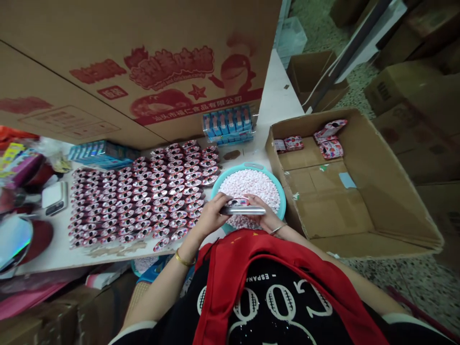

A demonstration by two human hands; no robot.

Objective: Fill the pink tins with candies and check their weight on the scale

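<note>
My left hand (210, 214) and my right hand (261, 214) are both closed on one small flat tin (243, 207), held level between them, its silver edge toward me and its red printed top up. The tin hovers over a teal bowl (281, 190) heaped with small pink-white candies (251, 184). To the left, on the white table (273, 103), lie several rows of matching red-and-pink tins (143, 199), packed close together.
A big printed cardboard box (143, 62) looms over the back of the table. An open cardboard box (359, 191) on the right holds a few pink packets (328, 139). Blue packs (228, 124) stand behind the bowl. Clutter and a small scale (53, 197) sit at the left.
</note>
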